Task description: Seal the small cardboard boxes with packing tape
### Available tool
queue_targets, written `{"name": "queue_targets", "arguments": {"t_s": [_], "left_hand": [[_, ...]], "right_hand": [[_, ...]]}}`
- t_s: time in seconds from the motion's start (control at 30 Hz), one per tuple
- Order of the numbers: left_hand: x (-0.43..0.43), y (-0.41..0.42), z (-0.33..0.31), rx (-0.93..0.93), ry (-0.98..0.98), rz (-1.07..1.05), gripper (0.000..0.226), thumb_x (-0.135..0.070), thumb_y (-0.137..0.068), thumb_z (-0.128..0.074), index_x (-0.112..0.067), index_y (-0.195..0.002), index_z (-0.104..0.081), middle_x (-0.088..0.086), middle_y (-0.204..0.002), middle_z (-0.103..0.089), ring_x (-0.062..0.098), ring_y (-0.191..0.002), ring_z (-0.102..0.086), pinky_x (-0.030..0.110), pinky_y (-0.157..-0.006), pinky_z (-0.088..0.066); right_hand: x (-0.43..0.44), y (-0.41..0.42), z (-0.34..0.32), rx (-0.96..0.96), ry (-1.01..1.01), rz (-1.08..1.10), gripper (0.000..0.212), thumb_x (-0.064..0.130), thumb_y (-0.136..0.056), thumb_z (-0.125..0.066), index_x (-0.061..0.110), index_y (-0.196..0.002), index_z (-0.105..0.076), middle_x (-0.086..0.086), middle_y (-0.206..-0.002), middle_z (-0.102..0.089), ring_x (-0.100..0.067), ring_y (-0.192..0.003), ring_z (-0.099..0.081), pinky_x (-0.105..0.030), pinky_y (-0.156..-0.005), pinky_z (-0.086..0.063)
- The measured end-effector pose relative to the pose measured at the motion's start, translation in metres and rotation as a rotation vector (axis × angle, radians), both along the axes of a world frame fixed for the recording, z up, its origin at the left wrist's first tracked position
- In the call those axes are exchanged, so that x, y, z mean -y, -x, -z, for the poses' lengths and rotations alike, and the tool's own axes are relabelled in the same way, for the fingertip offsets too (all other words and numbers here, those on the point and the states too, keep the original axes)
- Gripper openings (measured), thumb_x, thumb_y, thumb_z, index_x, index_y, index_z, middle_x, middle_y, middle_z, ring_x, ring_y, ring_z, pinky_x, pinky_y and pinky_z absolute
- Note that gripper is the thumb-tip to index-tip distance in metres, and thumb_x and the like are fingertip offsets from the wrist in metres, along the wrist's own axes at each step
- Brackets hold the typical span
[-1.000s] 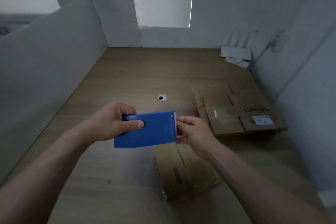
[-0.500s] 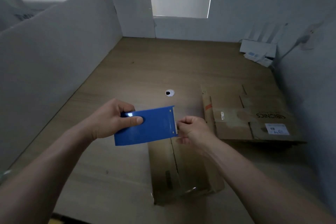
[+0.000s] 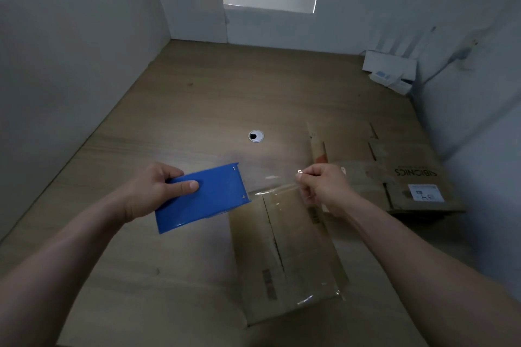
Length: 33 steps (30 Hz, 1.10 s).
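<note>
Tape-drawing step, likely. Gripping blue dispenser [image 3: 203,200] in left hand [image 3: 146,191]; pinching clear tape strip [image 3: 270,184] in right hand [image 3: 321,186], holding it taut above small cardboard box [image 3: 287,256] lying on table [image 3: 197,107]. Next: lowering strip squarely onto centre seam, pressing flat.

Bare forearms [image 3: 70,251], bare hands [image 3: 149,191]

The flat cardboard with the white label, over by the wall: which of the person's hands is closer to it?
Right. The right hand, pinching clear tape, is at the left edge of the labelled cardboard; the left hand, gripping the blue dispenser, is much farther left.
</note>
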<state>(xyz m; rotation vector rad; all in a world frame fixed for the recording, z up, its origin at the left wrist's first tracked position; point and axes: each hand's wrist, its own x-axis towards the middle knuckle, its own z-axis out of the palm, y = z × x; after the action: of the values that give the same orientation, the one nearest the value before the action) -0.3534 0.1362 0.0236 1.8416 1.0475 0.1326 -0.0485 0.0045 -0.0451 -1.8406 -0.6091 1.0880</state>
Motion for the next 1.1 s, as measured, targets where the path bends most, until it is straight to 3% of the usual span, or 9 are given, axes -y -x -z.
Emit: {"name": "queue_targets", "arguments": {"t_s": [0.23,0.5,0.57,0.63,0.7,0.8,0.9,1.0,1.1], "left_hand": [[-0.012,0.007,0.014,-0.135,0.035,-0.043,0.042,-0.038,-0.091,-0.069,0.001,-0.077,-0.067,0.0,-0.056,-0.057,0.011,-0.049,-0.05,0.029,-0.057,-0.038],[-0.013,0.0,0.023,-0.213,0.019,-0.069,0.041,-0.038,-0.091,-0.069,0.002,-0.08,-0.069,0.004,-0.059,-0.057,0.017,-0.055,-0.051,0.032,-0.061,-0.038],[-0.009,-0.003,0.029,-0.223,0.004,-0.07,0.045,-0.039,-0.091,-0.069,0.004,-0.079,-0.067,0.005,-0.058,-0.056,0.018,-0.055,-0.05,0.033,-0.06,-0.037],[-0.006,-0.004,0.033,-0.228,-0.01,-0.084,0.046,-0.04,-0.091,-0.068,0.004,-0.078,-0.066,0.004,-0.059,-0.057,0.018,-0.055,-0.05,0.033,-0.06,-0.037],[-0.005,-0.005,0.032,-0.224,-0.013,-0.1,0.045,-0.039,-0.092,-0.068,0.003,-0.077,-0.066,0.004,-0.058,-0.056,0.018,-0.055,-0.05,0.032,-0.06,-0.037],[-0.004,-0.007,0.03,-0.244,-0.025,-0.082,0.044,-0.042,-0.092,-0.066,0.0,-0.078,-0.068,0.007,-0.061,-0.059,0.019,-0.057,-0.053,0.034,-0.061,-0.04],[-0.002,-0.01,0.03,-0.267,-0.044,-0.081,0.044,-0.045,-0.092,-0.066,-0.003,-0.08,-0.069,0.008,-0.065,-0.061,0.019,-0.059,-0.054,0.034,-0.062,-0.042],[-0.003,-0.007,0.03,-0.253,-0.03,-0.083,0.044,-0.043,-0.091,-0.068,0.0,-0.08,-0.068,0.006,-0.063,-0.058,0.018,-0.058,-0.052,0.034,-0.061,-0.04],[-0.004,0.01,0.028,-0.134,0.065,-0.063,0.07,-0.061,-0.076,-0.074,0.008,-0.08,-0.063,0.006,-0.061,-0.052,0.017,-0.055,-0.047,0.032,-0.058,-0.037]], "right_hand": [[-0.003,0.0,0.012,0.002,0.082,0.049,0.019,0.003,-0.091,-0.064,0.006,-0.073,-0.064,-0.009,-0.055,-0.053,-0.018,-0.048,-0.046,-0.025,-0.044,-0.04],[-0.004,0.004,0.025,0.06,0.084,0.102,0.017,0.008,-0.089,-0.069,0.006,-0.073,-0.068,-0.006,-0.056,-0.057,-0.018,-0.051,-0.05,-0.025,-0.047,-0.042],[-0.003,0.008,0.029,0.094,0.095,0.148,0.013,0.012,-0.089,-0.069,0.009,-0.077,-0.071,-0.004,-0.066,-0.065,-0.022,-0.066,-0.06,-0.03,-0.06,-0.049],[-0.002,0.013,0.031,0.194,0.161,0.167,0.017,0.02,-0.09,-0.069,0.015,-0.107,-0.071,-0.003,-0.1,-0.071,-0.026,-0.099,-0.066,-0.034,-0.083,-0.05],[0.003,0.019,0.027,0.522,0.186,0.105,0.052,0.023,-0.092,-0.065,0.019,-0.141,-0.048,-0.004,-0.137,-0.056,-0.028,-0.127,-0.052,-0.04,-0.102,-0.044],[0.011,0.035,0.018,1.035,-0.147,-0.202,0.045,0.022,-0.094,-0.053,0.018,-0.139,-0.051,-0.006,-0.147,-0.047,-0.027,-0.137,-0.041,-0.047,-0.107,-0.039],[0.017,0.048,0.025,1.032,0.036,-0.638,0.044,0.039,-0.104,-0.032,0.027,-0.146,-0.039,0.0,-0.16,-0.03,-0.022,-0.151,-0.017,-0.049,-0.116,-0.027],[0.022,0.041,0.035,0.975,0.153,-0.72,0.054,0.048,-0.105,-0.025,0.033,-0.156,-0.017,0.006,-0.167,-0.005,-0.016,-0.154,0.003,-0.049,-0.121,-0.018],[0.026,0.041,0.038,0.99,0.136,-0.716,0.058,0.051,-0.105,-0.02,0.034,-0.159,-0.007,0.009,-0.168,0.004,-0.013,-0.154,0.009,-0.047,-0.121,-0.017]]}}
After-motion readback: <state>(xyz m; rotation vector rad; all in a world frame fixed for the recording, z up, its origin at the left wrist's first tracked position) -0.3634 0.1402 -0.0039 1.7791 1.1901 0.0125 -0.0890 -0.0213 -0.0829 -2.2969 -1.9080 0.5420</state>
